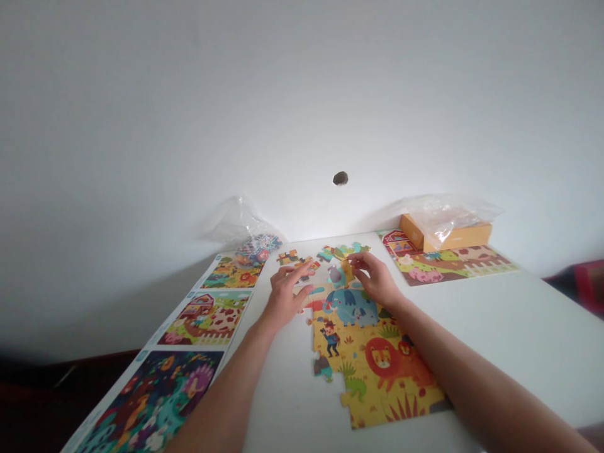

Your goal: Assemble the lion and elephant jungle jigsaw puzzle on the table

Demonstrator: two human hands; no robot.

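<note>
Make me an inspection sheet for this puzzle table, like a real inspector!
Surface: white table, flat.
Job's things: part-built animal jigsaw puzzle, loose pieces beyond it.
Clutter: picture sheets along the left edge, orange box under a clear plastic bag, another plastic bag at the far corner.
Hands: right hand seems to pinch a yellow puzzle piece in its fingers; left hand is open, close to the loose pieces.
Cables: nothing seen.
Surroundings: white wall with a small dark hole.

A jigsaw puzzle [368,358] lies on the table [519,327]; picture sheets [202,318] line its left.
</note>
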